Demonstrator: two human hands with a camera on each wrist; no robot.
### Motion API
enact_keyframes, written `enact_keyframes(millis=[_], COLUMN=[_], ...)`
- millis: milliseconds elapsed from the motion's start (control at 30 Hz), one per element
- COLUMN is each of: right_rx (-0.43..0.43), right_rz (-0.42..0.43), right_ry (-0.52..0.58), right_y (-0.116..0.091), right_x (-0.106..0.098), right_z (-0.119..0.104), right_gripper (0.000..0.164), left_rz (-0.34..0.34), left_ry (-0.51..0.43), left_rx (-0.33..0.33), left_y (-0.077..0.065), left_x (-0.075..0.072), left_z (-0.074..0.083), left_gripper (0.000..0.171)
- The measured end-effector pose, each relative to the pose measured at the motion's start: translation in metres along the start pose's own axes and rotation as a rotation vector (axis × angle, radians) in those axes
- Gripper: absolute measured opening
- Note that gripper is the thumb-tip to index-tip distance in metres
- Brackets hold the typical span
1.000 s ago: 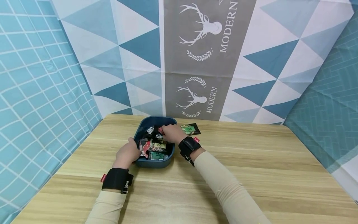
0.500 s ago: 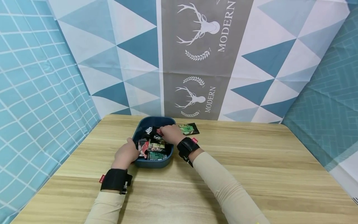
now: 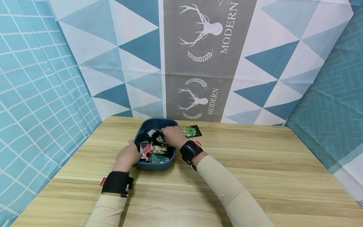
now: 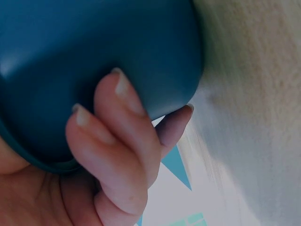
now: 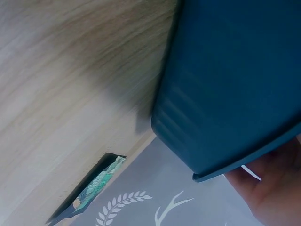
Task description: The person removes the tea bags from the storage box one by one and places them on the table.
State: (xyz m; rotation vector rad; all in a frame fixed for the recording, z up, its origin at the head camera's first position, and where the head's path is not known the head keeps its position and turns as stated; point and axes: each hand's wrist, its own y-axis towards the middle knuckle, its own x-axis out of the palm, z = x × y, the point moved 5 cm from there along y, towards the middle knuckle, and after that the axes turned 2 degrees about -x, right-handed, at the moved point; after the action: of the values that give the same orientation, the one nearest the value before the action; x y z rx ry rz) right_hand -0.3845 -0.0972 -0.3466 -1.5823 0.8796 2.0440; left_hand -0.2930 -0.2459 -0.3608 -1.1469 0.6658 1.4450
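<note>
A dark blue plastic bin with rounded corners stands on the wooden table, filled with several small printed packets in black, pink, yellow and green. On its near left side my left hand grips the rim; the left wrist view shows the curled fingers against the outer wall. My right hand reaches over the right rim into the bin, its fingers at a black packet. Its fingertips are hidden among the packets, so I cannot tell whether they pinch one. The right wrist view mostly shows the bin's outer wall.
One black and green packet lies on the table just right of the bin, near the back edge. A printed wall cloth with deer heads and triangles hangs behind, and a blue tiled one rises on the left.
My right hand has shifted slightly within the bin, and a red patch visible by its fingertips earlier is now hidden. My left hand keeps its grip on the bin, which stays in place.
</note>
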Motion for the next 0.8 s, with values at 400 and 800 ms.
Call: enact_keyframes(millis=[400,800], right_rx=[-0.02,-0.007], right_rz=[0.214,0.269], right_ry=[0.055,0.019], right_y=[-0.007,-0.007], right_x=[-0.023,-0.032], right_z=[0.004,0.01], right_gripper=[0.026,0.025], left_rz=[-0.006,-0.019], left_ry=[-0.009,-0.009], left_rx=[0.019,0.006], left_y=[0.001,0.003], left_x=[0.001,0.002], left_z=[0.0,-0.002], left_gripper=[0.072,0.072])
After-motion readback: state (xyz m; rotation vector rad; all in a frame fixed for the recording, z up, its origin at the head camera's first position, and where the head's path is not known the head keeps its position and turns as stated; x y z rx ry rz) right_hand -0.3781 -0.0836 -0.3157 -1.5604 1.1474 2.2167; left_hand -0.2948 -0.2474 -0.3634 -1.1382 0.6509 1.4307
